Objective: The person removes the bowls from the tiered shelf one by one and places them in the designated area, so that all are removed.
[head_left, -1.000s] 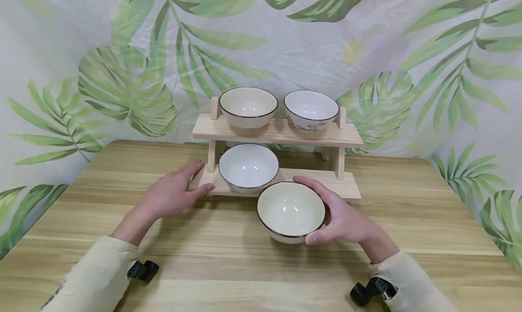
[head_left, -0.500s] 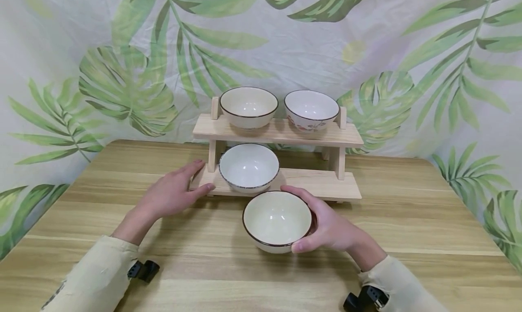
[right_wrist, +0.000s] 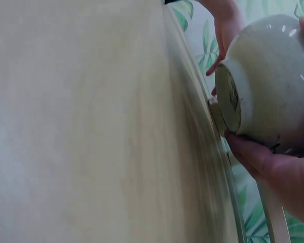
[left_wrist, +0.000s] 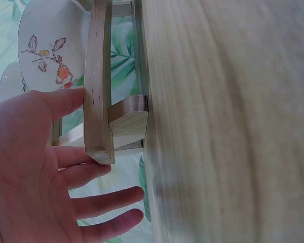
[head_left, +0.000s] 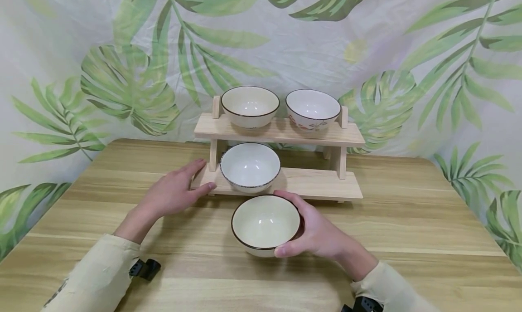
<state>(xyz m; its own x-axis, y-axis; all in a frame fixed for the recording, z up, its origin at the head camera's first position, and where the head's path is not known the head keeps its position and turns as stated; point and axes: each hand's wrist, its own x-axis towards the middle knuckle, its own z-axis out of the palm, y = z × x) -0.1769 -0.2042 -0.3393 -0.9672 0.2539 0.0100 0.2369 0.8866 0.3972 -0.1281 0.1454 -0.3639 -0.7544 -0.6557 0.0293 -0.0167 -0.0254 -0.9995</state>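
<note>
A cream bowl with a dark brown rim [head_left: 265,223] is gripped at its right side by my right hand [head_left: 311,232], thumb near the front of the rim and fingers behind. In the right wrist view the bowl's underside and foot ring [right_wrist: 233,96] show above the tabletop. My left hand [head_left: 173,189] rests at the left end of the two-tier wooden rack [head_left: 318,185], its fingers mostly straight. Thumb and fingertips touch the lower board [left_wrist: 98,76] in the left wrist view. Behind the held bowl, a white bowl with a speckled rim [head_left: 250,167] sits on the lower tier.
On the upper tier stand a cream bowl with a dark rim [head_left: 250,107] and a white bowl with a flower pattern [head_left: 313,110]. The rack stands on a wood-grain table [head_left: 408,230]. A leaf-print cloth [head_left: 302,44] hangs behind.
My right hand has carried the cream bowl leftward and toward me, away from the rack's lower tier. The left hand stays at the rack's left end.
</note>
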